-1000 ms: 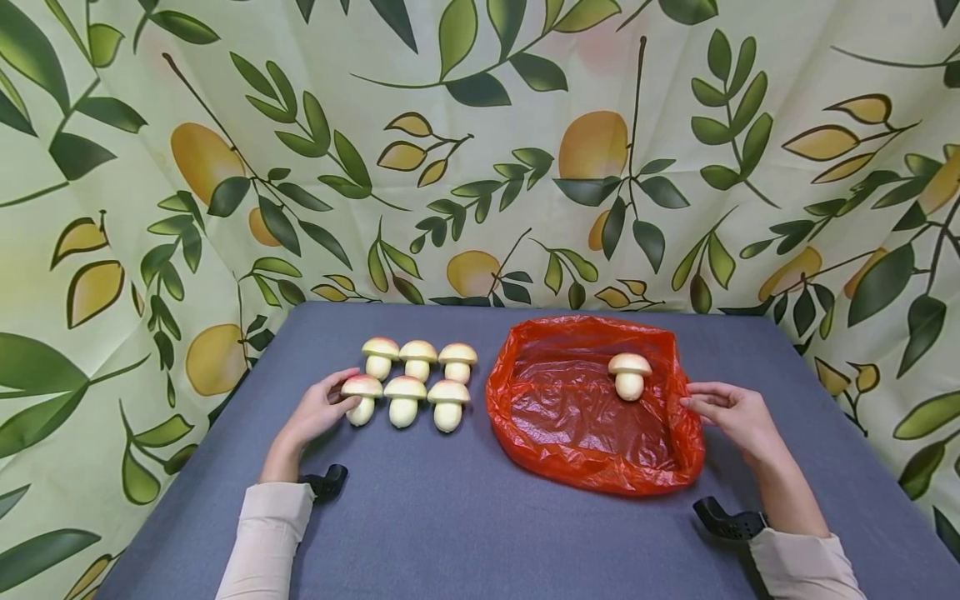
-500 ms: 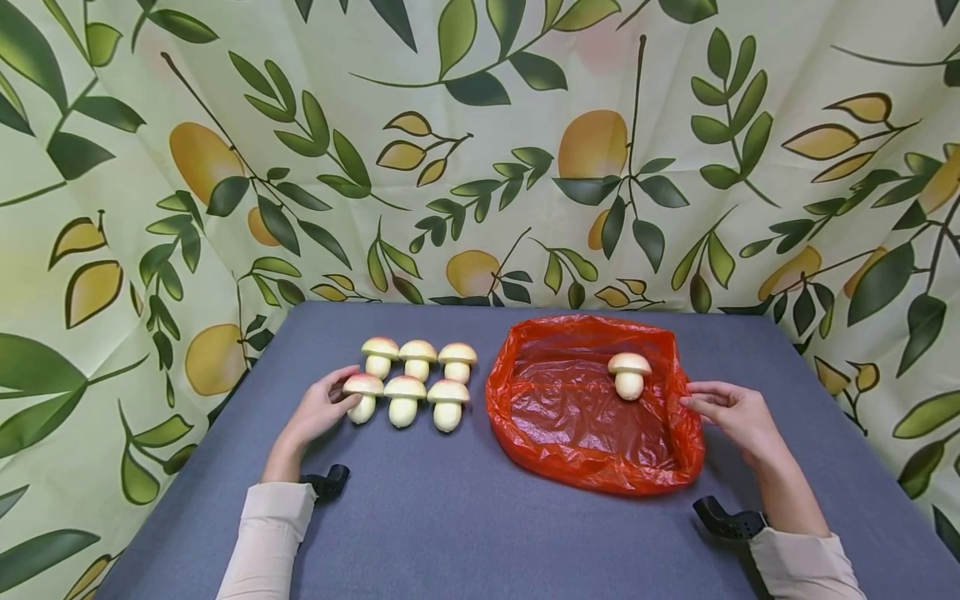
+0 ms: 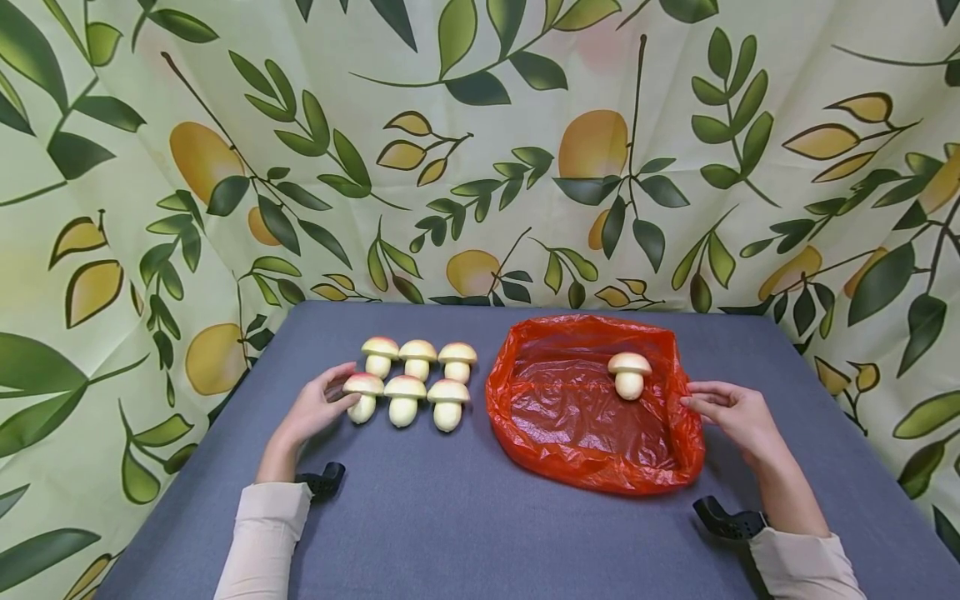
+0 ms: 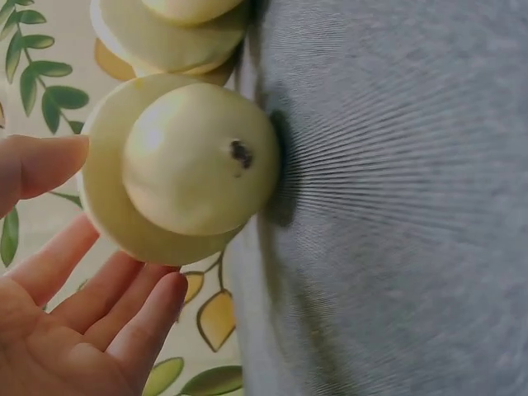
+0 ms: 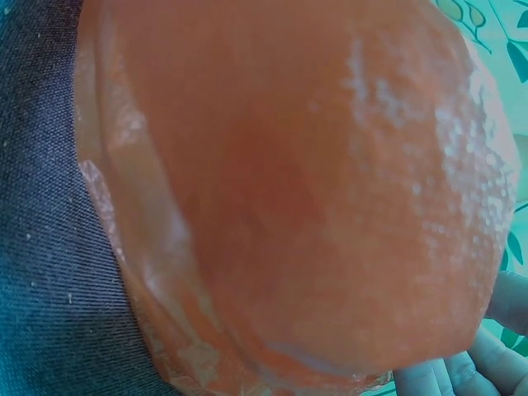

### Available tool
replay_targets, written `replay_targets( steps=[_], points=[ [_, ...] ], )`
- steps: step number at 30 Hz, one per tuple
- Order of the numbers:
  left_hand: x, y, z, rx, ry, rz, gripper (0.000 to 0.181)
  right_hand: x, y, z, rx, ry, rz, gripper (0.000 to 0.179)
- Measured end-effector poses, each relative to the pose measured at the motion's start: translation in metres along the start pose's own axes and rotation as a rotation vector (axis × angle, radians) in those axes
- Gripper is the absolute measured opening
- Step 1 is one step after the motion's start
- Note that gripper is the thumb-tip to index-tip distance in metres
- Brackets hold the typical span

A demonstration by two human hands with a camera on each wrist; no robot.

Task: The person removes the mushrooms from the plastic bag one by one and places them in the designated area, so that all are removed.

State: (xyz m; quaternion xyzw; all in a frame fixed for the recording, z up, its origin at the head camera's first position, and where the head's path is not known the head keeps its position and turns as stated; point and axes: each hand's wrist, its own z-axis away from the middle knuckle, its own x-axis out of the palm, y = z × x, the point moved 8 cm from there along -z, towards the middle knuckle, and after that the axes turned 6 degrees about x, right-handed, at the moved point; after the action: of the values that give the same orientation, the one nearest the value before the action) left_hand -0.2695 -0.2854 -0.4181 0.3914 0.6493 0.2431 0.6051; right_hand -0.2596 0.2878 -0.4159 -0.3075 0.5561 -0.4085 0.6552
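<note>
My left hand is beside the left front toy mushroom. In the left wrist view, the thumb is at the cap's edge and the other fingers are spread below it. Several cream mushrooms with pinkish cap tops lie in two rows, among them the middle front mushroom and the right front mushroom. My right hand pinches the right edge of a red plastic bag, which is spread wide. Inside the bag lies another mushroom.
A blue-grey cloth covers the table. Behind and at both sides hangs a curtain printed with leaves and fruit. Each wrist carries a black strap-on camera, one on the left and one on the right.
The left front mushroom shifted very slightly right, then stayed put. My left hand has loosened from it, its fingers spreading a little. The right hand and bag have not moved.
</note>
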Motion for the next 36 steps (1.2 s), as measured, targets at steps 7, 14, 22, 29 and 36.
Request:
replay_targets(
  steps=[7, 14, 22, 29, 36],
  points=[
    [-0.006, 0.013, 0.002, 0.027, 0.001, -0.015, 0.057, -0.001, 0.000, 0.001, 0.000, 0.002, 0.012, 0.055],
    [-0.010, 0.022, 0.003, 0.037, 0.035, -0.075, 0.055, -0.001, 0.001, 0.000, 0.013, 0.003, 0.020, 0.055],
    [-0.002, 0.052, 0.003, 0.085, 0.082, -0.025, 0.050, 0.000, 0.002, 0.000, -0.001, -0.008, 0.014, 0.054],
    [0.017, 0.071, -0.004, 0.140, 0.065, -0.014, 0.045, 0.000, 0.002, 0.000, 0.008, -0.001, 0.028, 0.053],
    [0.042, 0.089, -0.011, 0.218, 0.019, 0.009, 0.044, 0.000, 0.003, 0.000, 0.025, 0.006, 0.014, 0.055]
  ],
)
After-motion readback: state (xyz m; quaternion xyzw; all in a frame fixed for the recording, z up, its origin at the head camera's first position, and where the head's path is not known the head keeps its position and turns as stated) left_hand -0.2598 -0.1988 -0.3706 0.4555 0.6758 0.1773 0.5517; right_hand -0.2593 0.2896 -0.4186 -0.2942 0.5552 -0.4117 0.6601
